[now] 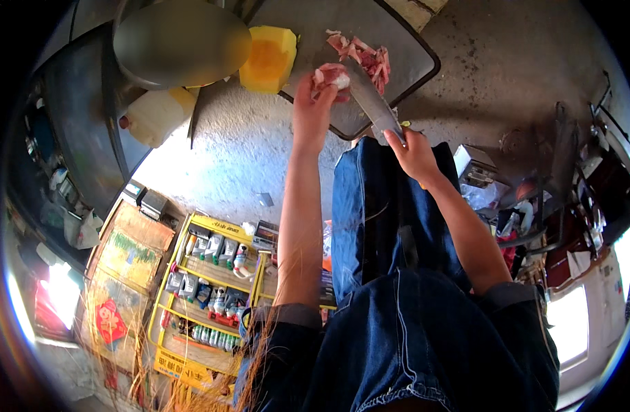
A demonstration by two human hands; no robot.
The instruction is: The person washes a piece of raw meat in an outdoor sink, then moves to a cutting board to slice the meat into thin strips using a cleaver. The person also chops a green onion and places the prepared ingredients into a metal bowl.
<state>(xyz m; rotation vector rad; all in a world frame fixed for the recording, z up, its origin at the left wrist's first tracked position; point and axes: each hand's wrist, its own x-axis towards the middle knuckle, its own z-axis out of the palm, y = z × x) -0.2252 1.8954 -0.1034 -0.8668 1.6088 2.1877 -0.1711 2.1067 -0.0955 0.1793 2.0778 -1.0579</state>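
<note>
My left hand [313,113] grips a piece of raw meat [330,77], pink with a white fatty part, over the near side of a grey, black-rimmed tabletop [298,24]. In my right hand [414,156] is a knife [374,101] with a broad blade, held by its handle. Its blade points up and to the left, and the tip end lies beside the meat. From this view I cannot tell whether the edge touches it. Just beyond the blade, several cut strips of raw meat [363,56] lie in a loose heap on the tabletop.
Left of the tabletop is a yellow, angular piece [268,60] beside a blurred oval shape [181,44]. A pale jug [158,115] with a reddish cap stands below them. A yellow rack [204,288] of bottles is at lower left. Mixed clutter [487,185] lies right of my legs.
</note>
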